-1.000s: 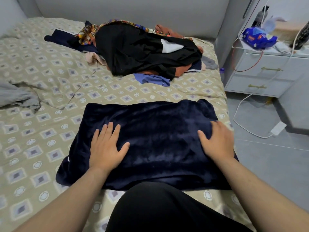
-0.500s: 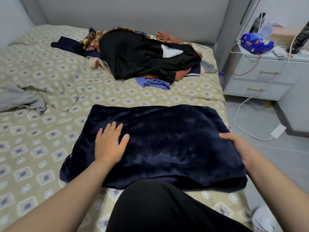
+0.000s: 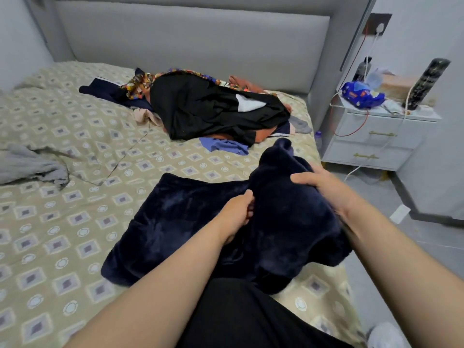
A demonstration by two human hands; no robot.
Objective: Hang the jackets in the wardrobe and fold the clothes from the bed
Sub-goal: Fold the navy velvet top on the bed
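Fleece garment (image 3: 175, 222), dark navy, plush, on patterned beige bedsheet (image 3: 75, 222); I see right hand (image 3: 326, 189) gripping its raised side, left hand (image 3: 236, 217) curled, pinching fold.

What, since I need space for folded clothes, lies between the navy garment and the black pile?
Only bare sheet, head view; a blue cloth pokes from the pile toward the garment.
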